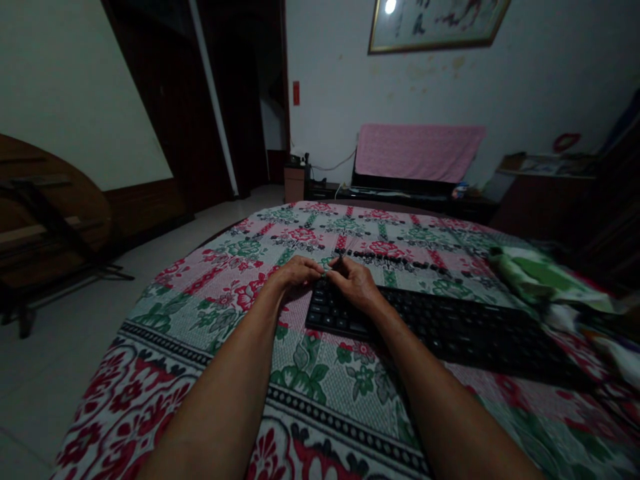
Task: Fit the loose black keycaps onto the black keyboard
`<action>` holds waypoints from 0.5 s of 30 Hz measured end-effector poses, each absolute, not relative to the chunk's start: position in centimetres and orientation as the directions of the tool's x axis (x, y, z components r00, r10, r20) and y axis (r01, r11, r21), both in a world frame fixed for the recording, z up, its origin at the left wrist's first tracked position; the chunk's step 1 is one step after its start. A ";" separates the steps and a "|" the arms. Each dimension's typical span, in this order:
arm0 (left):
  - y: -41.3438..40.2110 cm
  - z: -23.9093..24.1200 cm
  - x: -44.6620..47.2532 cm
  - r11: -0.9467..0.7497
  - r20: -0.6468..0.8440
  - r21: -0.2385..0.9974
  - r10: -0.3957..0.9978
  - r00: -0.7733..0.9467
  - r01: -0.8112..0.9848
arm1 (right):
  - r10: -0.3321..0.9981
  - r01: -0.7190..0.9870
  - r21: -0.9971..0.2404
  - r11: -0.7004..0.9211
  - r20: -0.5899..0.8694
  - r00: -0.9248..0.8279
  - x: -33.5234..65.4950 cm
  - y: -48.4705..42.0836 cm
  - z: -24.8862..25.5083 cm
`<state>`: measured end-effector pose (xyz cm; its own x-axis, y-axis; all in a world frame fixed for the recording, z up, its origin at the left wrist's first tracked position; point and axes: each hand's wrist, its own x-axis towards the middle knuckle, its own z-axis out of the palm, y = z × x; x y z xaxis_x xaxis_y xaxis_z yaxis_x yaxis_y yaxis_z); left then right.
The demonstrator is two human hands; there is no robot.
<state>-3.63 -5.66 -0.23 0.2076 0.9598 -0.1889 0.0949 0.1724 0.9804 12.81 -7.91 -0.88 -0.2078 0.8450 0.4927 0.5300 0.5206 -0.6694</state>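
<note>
On floral cloth (pixel 225 297) lies a keyboard (pixel 465 327), pale wall (pixel 330 87) beyond.

Single head-worn camera, set over the person's side of the cloth-covered tabletop (pixel 210 280), facing forward and down. Forearms (pixel 235 373) enter from the bottom edge, large and close to the lens; left hand (pixel 295 270) and right hand (pixel 359 287) lie farther out, near mid-frame. Keyboard (pixel 480 333) runs from centre to lower right. Field is wide (the white upright strip (pixel 214 100) at left leans noticeably), reaching the floor (pixel 30 393) at left and the back wall (pixel 325 80); the framed picture (pixel 445 27) is cropped by the top edge.
</note>
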 end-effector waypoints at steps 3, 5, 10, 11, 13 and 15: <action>-6.1 0.3 -3.8 0.179 -0.188 0.982 0.950 0.251 0.060 | 0.848 0.519 -0.680 0.517 0.491 -0.201 12.9 -7.8 -0.9; -6.4 0.7 -4.0 0.202 -0.218 0.975 0.938 0.270 0.088 | 0.852 0.508 -0.693 0.512 0.486 -0.195 13.0 -7.6 -1.0; -6.6 1.5 -4.0 0.201 -0.232 0.969 0.941 0.247 0.142 | 0.866 0.477 -0.727 0.495 0.461 -0.196 13.3 -7.3 -1.3; -6.4 1.6 -4.0 0.183 -0.216 0.972 0.943 0.252 0.149 | 0.867 0.473 -0.729 0.494 0.454 -0.206 13.3 -7.2 -1.3; -6.1 1.7 -4.1 0.127 -0.177 0.974 0.943 0.284 0.185 | 0.865 0.468 -0.729 0.500 0.450 -0.223 13.3 -7.3 -1.1; -5.7 1.7 -4.3 0.075 -0.150 0.970 0.933 0.328 0.230 | 0.855 0.453 -0.725 0.519 0.452 -0.255 13.4 -7.4 -0.9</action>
<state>-4.26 -5.72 1.69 0.3277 0.9328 -0.1496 0.2297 0.0749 0.9704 13.35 -7.41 -0.90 -0.2546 0.8547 0.4523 0.4532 0.5186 -0.7250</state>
